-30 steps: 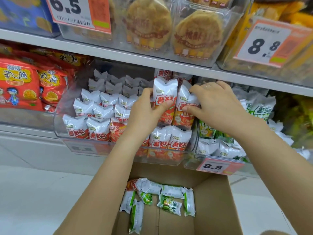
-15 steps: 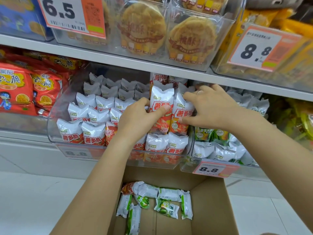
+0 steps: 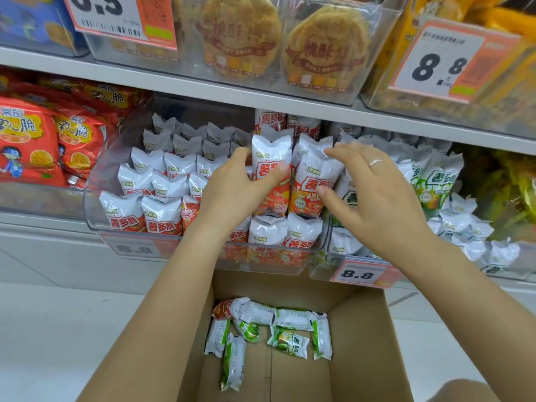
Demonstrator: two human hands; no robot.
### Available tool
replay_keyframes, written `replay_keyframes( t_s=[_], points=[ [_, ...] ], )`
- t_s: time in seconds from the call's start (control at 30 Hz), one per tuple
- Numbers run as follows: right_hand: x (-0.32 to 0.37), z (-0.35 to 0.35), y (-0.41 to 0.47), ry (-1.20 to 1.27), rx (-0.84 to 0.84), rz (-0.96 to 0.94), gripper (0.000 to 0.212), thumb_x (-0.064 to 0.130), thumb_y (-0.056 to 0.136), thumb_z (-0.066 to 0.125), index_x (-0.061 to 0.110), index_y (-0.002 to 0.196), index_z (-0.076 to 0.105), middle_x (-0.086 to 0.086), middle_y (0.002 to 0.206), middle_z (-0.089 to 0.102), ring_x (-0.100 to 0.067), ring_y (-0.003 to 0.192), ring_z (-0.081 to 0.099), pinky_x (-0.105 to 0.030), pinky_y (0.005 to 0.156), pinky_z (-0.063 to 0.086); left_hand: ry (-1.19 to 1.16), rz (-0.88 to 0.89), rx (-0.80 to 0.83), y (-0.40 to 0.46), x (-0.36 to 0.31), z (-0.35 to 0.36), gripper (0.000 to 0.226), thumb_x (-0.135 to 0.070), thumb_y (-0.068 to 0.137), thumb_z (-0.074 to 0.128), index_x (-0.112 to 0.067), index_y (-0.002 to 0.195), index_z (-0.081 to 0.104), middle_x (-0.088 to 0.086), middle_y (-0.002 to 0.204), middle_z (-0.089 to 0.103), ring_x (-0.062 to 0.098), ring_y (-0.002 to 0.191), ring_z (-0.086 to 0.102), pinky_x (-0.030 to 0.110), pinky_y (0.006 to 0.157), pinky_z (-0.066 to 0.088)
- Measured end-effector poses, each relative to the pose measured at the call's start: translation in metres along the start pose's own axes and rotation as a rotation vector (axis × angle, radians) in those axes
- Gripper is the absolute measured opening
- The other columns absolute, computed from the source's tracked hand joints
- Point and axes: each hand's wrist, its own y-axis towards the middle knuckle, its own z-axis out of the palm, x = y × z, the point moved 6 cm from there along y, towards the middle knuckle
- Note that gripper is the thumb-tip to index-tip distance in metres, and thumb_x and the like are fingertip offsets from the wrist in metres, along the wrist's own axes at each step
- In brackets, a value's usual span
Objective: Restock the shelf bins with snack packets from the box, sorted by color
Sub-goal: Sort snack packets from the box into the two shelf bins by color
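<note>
Nearest, green packets (image 3: 287, 340) loose in cardboard box (image 3: 359, 338); beyond, tag "8.8" (image 3: 358, 273) on clear bin (image 3: 98, 181); inside, left hand (image 3: 232, 190) gripping red 薯多脆 packet (image 3: 271, 169), right hand (image 3: 374, 195) spread loosely beside second red packet (image 3: 314, 184); farthest, tags "6.5" (image 3: 116, 15), "8.8" (image 3: 441, 62).

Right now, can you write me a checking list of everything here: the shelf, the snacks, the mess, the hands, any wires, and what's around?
Surface: grey shelf board carrying clear bins.
Job's things: red-packet bin is nearly full; green-packet bin sits to its right; cardboard box below holds mostly green packets and one red packet.
Clutter: nothing seen.
Hands: left hand grips an upright red packet; right hand has relaxed fingers touching the neighbouring red packet.
Cables: nothing seen.
Surroundings: round biscuits in the bins above, big red snack bags on the left, price tag on the green bin, pale floor.
</note>
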Motion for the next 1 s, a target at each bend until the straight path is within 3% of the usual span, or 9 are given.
replay_keyframes(
  t_s=[0.17, 0.27, 0.37, 0.5, 0.67, 0.73, 0.8, 0.9, 1.0],
  points=[
    [0.008, -0.010, -0.034, 0.105, -0.103, -0.043, 0.038, 0.031, 0.091, 0.048, 0.010, 0.120, 0.061, -0.005, 0.112, 0.064, -0.022, 0.107, 0.055, -0.032, 0.091, 0.040, -0.011, 0.072, -0.038, -0.002, -0.001, 0.000, 0.043, -0.053, 0.089, 0.057, -0.029, 0.125, 0.056, -0.012, 0.114, 0.064, 0.012, 0.101, 0.062, 0.040, 0.087, 0.053],
    [0.010, 0.003, -0.070, 0.183, -0.035, -0.003, 0.034, 0.031, 0.090, 0.047, 0.014, 0.114, 0.065, 0.001, 0.102, 0.067, -0.015, 0.098, 0.055, -0.027, 0.084, 0.040, 0.092, 0.123, -0.073, -0.006, -0.002, 0.003, 0.046, -0.054, 0.089, 0.056, -0.032, 0.129, 0.052, -0.010, 0.115, 0.065, 0.013, 0.097, 0.064, 0.036, 0.079, 0.053],
    [0.005, 0.037, -0.112, 0.183, 0.189, 0.090, 0.034, 0.038, 0.090, 0.043, 0.025, 0.113, 0.064, 0.010, 0.095, 0.067, -0.010, 0.091, 0.060, -0.028, 0.076, 0.048, 0.245, 0.173, -0.164, -0.009, -0.002, 0.001, 0.055, -0.061, 0.090, 0.048, -0.033, 0.138, 0.046, -0.007, 0.120, 0.065, 0.017, 0.106, 0.061, 0.032, 0.076, 0.049],
    [-0.003, 0.083, -0.158, 0.173, 0.535, 0.208, 0.030, 0.039, 0.095, 0.043, 0.032, 0.120, 0.058, 0.014, 0.105, 0.064, -0.007, 0.100, 0.058, -0.022, 0.079, 0.043, 0.234, 0.179, -0.191, -0.034, 0.009, 0.003, 0.067, -0.056, 0.096, 0.039, -0.018, 0.151, 0.027, 0.004, 0.148, 0.041, 0.022, 0.136, 0.035, 0.037, 0.108, 0.031],
    [-0.012, 0.136, -0.205, 0.115, 0.924, 0.230, 0.037, 0.041, 0.096, 0.046, 0.027, 0.130, 0.050, 0.002, 0.122, 0.060, -0.019, 0.111, 0.057, -0.032, 0.086, 0.046, 0.350, 0.585, -0.368, -0.090, -0.007, -0.008, 0.031, -0.023, 0.098, 0.049, -0.005, 0.120, 0.060, 0.010, 0.119, 0.063, 0.025, 0.114, 0.053, 0.030, 0.099, 0.034],
    [-0.017, 0.159, -0.226, 0.109, 1.050, 0.243, 0.039, 0.042, 0.096, 0.046, 0.026, 0.132, 0.049, -0.002, 0.125, 0.059, -0.023, 0.115, 0.055, -0.033, 0.088, 0.045, 0.306, 0.588, -0.223, -0.109, -0.002, 0.005, 0.025, -0.021, 0.095, 0.047, -0.009, 0.104, 0.067, 0.004, 0.097, 0.068, 0.020, 0.094, 0.057, 0.028, 0.083, 0.040],
    [-0.023, 0.183, -0.247, 0.135, 1.141, 0.292, 0.040, 0.042, 0.096, 0.045, 0.027, 0.133, 0.048, -0.002, 0.125, 0.060, -0.024, 0.116, 0.055, -0.033, 0.088, 0.045, 0.362, 0.379, 0.070, -0.126, 0.021, 0.040, 0.024, -0.028, 0.096, 0.045, -0.018, 0.104, 0.065, -0.004, 0.090, 0.066, 0.014, 0.088, 0.055, 0.030, 0.070, 0.040],
    [-0.039, 0.220, -0.279, 0.221, 1.203, 0.441, 0.038, 0.041, 0.096, 0.045, 0.024, 0.130, 0.052, -0.004, 0.123, 0.061, -0.025, 0.114, 0.056, -0.031, 0.087, 0.044, 0.808, 0.138, 0.613, -0.155, 0.105, 0.110, 0.027, -0.035, 0.098, 0.041, -0.023, 0.113, 0.059, -0.001, 0.109, 0.064, 0.021, 0.104, 0.057, 0.031, 0.073, 0.043],
    [-0.059, 0.253, -0.318, 0.278, 1.286, 0.586, 0.040, 0.034, 0.097, 0.043, 0.020, 0.133, 0.050, -0.007, 0.127, 0.060, -0.026, 0.116, 0.055, -0.030, 0.089, 0.043, 0.959, -0.173, 0.973, -0.180, 0.193, 0.143, 0.032, -0.035, 0.097, 0.040, -0.016, 0.115, 0.057, 0.009, 0.120, 0.060, 0.027, 0.109, 0.057, 0.035, 0.081, 0.046]
  ],
)
